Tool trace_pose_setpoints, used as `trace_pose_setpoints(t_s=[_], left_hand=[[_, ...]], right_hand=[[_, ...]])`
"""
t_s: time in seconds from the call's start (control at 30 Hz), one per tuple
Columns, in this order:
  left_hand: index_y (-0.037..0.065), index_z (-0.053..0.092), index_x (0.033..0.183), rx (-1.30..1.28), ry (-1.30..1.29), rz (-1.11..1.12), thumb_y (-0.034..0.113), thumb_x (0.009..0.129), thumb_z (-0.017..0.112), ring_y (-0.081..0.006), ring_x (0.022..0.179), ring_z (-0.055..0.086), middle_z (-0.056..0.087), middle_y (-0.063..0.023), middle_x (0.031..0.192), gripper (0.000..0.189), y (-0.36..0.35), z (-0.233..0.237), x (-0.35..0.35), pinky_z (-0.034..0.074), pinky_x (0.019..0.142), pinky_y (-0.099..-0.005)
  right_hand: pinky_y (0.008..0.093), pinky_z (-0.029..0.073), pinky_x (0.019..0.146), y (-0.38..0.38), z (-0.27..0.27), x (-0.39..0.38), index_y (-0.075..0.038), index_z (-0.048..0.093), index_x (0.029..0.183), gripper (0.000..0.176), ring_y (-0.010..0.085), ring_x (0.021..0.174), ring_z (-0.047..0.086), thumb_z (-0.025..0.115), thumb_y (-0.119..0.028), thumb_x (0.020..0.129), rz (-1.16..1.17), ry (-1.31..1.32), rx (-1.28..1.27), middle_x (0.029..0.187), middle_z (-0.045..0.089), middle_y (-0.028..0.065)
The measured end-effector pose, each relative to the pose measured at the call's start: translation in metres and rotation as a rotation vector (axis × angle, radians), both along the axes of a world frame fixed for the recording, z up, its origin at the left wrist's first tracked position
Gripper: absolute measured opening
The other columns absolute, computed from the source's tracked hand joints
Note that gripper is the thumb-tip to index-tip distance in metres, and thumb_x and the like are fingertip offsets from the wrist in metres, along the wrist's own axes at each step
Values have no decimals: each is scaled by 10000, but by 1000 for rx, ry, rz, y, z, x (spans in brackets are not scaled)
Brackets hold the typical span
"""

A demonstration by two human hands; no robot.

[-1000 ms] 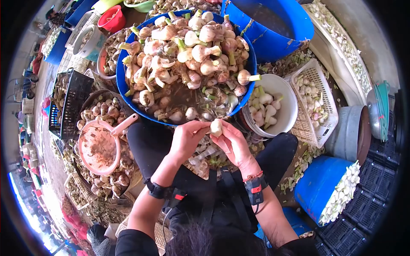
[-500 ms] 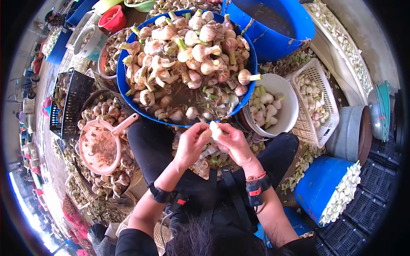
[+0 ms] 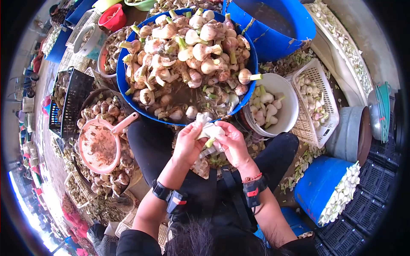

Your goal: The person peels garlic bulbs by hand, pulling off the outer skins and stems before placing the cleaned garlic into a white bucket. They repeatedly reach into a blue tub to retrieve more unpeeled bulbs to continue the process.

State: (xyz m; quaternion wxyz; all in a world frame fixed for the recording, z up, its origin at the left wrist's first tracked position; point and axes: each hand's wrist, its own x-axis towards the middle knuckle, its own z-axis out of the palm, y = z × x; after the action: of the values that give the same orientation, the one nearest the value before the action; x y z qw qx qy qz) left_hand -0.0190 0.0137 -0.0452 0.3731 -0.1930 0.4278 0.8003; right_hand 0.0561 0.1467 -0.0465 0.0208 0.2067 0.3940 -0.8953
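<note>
Between both hands is a white garlic bulb (image 3: 210, 132) with a short green stem pointing down toward me and pale skin loose about it. My left hand (image 3: 188, 138) has its fingers closed on the bulb's left side. On the other side my right hand (image 3: 232, 143) pinches the bulb or its skin. Just beyond my hands stands a blue tub (image 3: 124, 91) heaped with unpeeled garlic bulbs (image 3: 188, 47), with murky water showing at its near side. To the right of my hands, a white bucket (image 3: 291, 104) holds cleaned bulbs.
Right of the bucket is a cream plastic basket (image 3: 329, 115) of garlic. A pink strainer (image 3: 100, 147) lies over garlic on the left. A blue barrel (image 3: 305, 185) tips at lower right, full of white garlic. Another blue tub (image 3: 273, 47) holds water at the back.
The garlic bulb has turned and shows more of its white body and green stem. My hands have moved slightly apart, and my left wrist has rotated.
</note>
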Motion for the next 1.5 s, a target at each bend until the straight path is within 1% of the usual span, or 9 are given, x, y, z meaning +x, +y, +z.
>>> trace_pose_setpoints(t_s=[0.13, 0.37, 0.5, 0.67, 0.77, 0.87, 1.1, 1.33, 1.5], left_hand=[[66, 592, 954, 5, 47, -121, 167, 922, 553, -71, 755, 576, 620, 0, 855, 112, -14, -10, -2, 461, 664, -216], [61, 659, 934, -55, 742, -1557, 136, 808, 632, -131, 762, 595, 643, -50, 810, 149, -6, 7, -21, 476, 718, -295], [82, 670, 957, -556, 1281, -1440, 223, 772, 654, -289, 848, 621, 656, -116, 886, 233, -25, -23, -37, 481, 794, -373], [136, 620, 1045, -1299, 1362, -1101, 69, 725, 592, -350, 1110, 474, 535, -112, 1162, 328, 0, -83, -87, 444, 877, -396], [123, 626, 1027, -1286, 1258, -1298, 144, 667, 666, -344, 1037, 532, 590, -112, 1067, 363, 3, -116, -110, 451, 876, -395], [113, 633, 1019, -1155, 1156, -1420, 278, 676, 695, -306, 907, 593, 634, -119, 938, 385, 7, -98, -120, 458, 852, -367], [-5, 631, 1044, -529, 540, -682, 590, 927, 311, -218, 926, 578, 642, -181, 955, 686, 2, -38, -64, 410, 867, -300], [7, 646, 961, -770, 1017, -255, 159, 855, 608, -212, 750, 624, 633, -121, 798, 190, -1, 2, -31, 486, 669, -296], [19, 654, 902, -911, 1319, -395, 80, 796, 622, -288, 684, 636, 642, -140, 817, 126, -8, 12, -20, 510, 618, -324]], right_hand=[[286, 508, 782, 3, -11, 6, -13, 553, 1123, 330, 147, 924, 609, 578, -251, 895, -85, -70, -206, 1043, 613, 80], [224, 356, 459, 13, -35, 10, -74, 553, 838, 374, 101, 506, 492, 439, -415, 939, -205, -263, -51, 716, 586, 40], [234, 407, 501, 142, -13, 2, -25, 533, 1036, 361, 125, 557, 494, 476, -356, 904, -722, 102, -471, 690, 525, 31], [295, 423, 567, 210, 5, 21, -3, 520, 1178, 736, 139, 593, 504, 244, -631, 911, -574, 197, -404, 710, 533, 37], [199, 438, 574, 145, 2, 4, -96, 584, 1051, 284, 57, 608, 504, 545, -338, 908, -402, -134, -12, 764, 559, -1], [218, 460, 686, 78, -14, -2, -65, 521, 1183, 348, 75, 766, 553, 594, -234, 887, -62, -194, 385, 931, 599, 41], [280, 449, 864, -18, -47, -34, -60, 386, 1319, 563, 133, 1011, 523, 664, -117, 833, -23, 100, 435, 1190, 496, 45], [276, 447, 843, -17, -26, -30, -59, 485, 1178, 448, 132, 971, 534, 700, -67, 785, -192, 82, 232, 1041, 509, 39], [242, 421, 819, -11, -9, -25, -46, 554, 1120, 461, 116, 917, 490, 762, -84, 711, -61, -55, 888, 968, 466, 25]])
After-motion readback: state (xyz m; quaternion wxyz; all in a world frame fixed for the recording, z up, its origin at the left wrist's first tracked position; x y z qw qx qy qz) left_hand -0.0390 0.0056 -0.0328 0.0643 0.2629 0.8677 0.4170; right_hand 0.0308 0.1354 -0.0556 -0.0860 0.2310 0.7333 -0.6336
